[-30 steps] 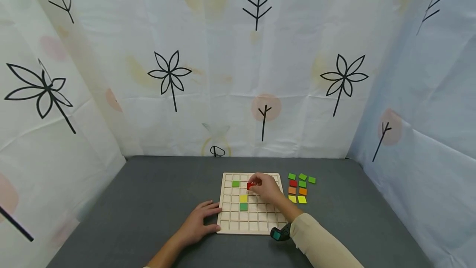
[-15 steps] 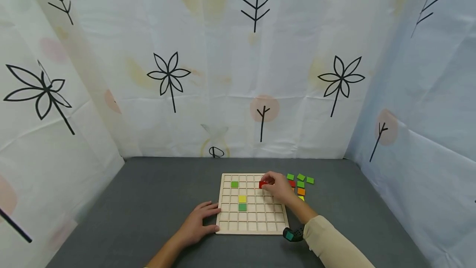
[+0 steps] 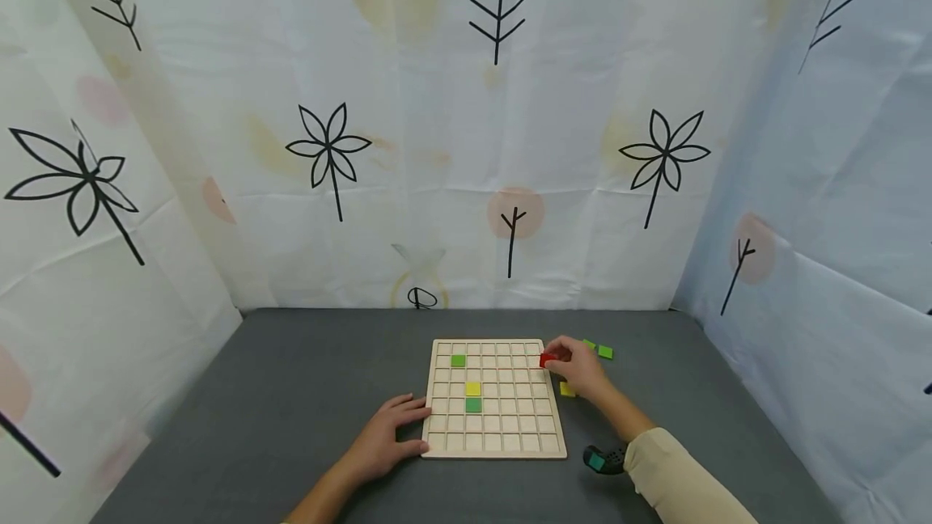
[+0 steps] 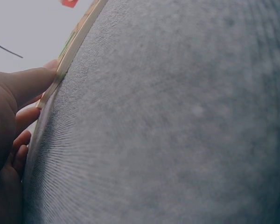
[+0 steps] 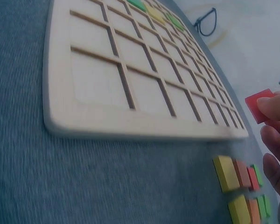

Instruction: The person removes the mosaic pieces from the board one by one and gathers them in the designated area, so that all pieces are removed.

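A pale wooden grid board (image 3: 513, 419) lies on the dark grey table, with a light green tile (image 3: 458, 361), a yellow tile (image 3: 473, 388) and a darker green tile (image 3: 474, 405) in its cells. My left hand (image 3: 387, 439) touches the board's left edge, fingers and thumb extended; the left wrist view shows its fingertips against the wooden rim (image 4: 79, 44). Between thumb and fingers my right hand (image 3: 580, 366) pinches a red square tile (image 5: 260, 106). That hand is at the board's upper right edge, raised above the surface in the right wrist view.
Loose tiles lie right of the board, partly hidden by the right hand: green tiles (image 3: 606, 352) and a yellow one (image 3: 567, 390) show. The right wrist view shows them in rows, including yellow (image 5: 226, 173) and orange (image 5: 241, 173). Patterned white cloth (image 3: 437, 144) hangs behind the table.
My right hand has moved right with the red tile, from over the board's upper middle to its right edge, covering more of the loose tiles. The left hand has stayed at the board.
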Available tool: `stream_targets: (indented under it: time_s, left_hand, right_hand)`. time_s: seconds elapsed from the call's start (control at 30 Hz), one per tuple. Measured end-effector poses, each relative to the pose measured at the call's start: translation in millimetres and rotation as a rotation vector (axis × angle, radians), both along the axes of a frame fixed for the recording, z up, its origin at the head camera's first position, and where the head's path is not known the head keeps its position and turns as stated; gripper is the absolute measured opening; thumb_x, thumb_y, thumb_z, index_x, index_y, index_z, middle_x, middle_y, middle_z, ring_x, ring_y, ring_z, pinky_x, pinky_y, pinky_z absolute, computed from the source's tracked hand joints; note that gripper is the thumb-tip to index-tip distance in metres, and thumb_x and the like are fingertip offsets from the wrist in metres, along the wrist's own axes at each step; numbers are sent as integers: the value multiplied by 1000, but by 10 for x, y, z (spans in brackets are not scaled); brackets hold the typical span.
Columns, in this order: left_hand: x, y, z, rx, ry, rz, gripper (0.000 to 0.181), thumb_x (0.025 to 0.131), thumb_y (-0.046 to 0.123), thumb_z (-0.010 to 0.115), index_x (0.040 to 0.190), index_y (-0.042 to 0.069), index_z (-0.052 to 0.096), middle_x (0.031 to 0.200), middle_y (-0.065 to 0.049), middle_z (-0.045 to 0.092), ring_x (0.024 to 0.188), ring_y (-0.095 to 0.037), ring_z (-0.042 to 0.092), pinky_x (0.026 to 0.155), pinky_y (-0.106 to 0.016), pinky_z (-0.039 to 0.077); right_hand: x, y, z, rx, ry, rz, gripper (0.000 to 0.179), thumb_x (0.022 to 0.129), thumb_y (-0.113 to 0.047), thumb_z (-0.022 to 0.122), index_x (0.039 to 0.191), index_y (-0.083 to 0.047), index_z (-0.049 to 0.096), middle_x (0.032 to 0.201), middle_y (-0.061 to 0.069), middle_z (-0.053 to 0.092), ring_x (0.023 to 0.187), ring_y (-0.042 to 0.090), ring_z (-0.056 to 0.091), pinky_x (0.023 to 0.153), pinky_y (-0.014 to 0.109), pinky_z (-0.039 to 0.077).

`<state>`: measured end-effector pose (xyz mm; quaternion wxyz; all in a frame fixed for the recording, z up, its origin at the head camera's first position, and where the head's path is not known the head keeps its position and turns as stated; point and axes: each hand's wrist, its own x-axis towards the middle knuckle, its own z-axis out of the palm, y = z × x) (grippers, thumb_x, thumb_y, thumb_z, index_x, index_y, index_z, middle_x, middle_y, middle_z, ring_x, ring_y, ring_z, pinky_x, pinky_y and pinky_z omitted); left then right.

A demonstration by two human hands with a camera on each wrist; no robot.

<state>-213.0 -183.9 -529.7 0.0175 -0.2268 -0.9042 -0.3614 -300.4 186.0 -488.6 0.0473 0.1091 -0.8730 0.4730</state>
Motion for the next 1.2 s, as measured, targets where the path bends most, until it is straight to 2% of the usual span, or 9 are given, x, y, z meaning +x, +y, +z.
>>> stream_targets:
  time_s: [0.13,0.47,0.77,0.93,1.2]
  left_hand:
    - [-2,0,-2,0,6,-3,55,80,37,78,127,10,66,136,-5,56,133,-35,40,101,-60,34]
    - [-2,3,22,-10,-7,10,55,80,37,78,127,11,66,137,-5,56,134,-35,39,102,-60,33]
    - [-6,9,30,2,-21,10,56,80,36,78,127,10,65,137,-5,56,134,-35,38,101,-60,34]
    - [-3,12,35,10,-26,14,56,79,36,79,127,10,66,137,-5,56,134,-35,38,101,-60,34]
    - [10,8,12,31,-7,16,56,78,36,80,126,9,66,135,-6,57,132,-36,40,99,-61,35]
  right_hand:
    - [8,138,-11,-19,-19,-33,13,86,2,70,98,-3,67,86,6,62,76,21,58,64,33,54]
    - [22,414,-110,51,72,-129,13,85,2,71,97,1,67,85,7,64,73,21,56,61,29,49]
    - [22,604,-158,75,81,-235,14,86,0,71,99,1,66,86,9,62,77,24,55,63,30,46]
    - [39,690,-164,72,68,-262,14,87,-1,71,99,3,66,89,12,63,79,27,57,63,30,47]
    - [72,787,-182,130,63,-281,16,86,-2,72,99,4,65,86,11,63,79,28,57,66,36,47]
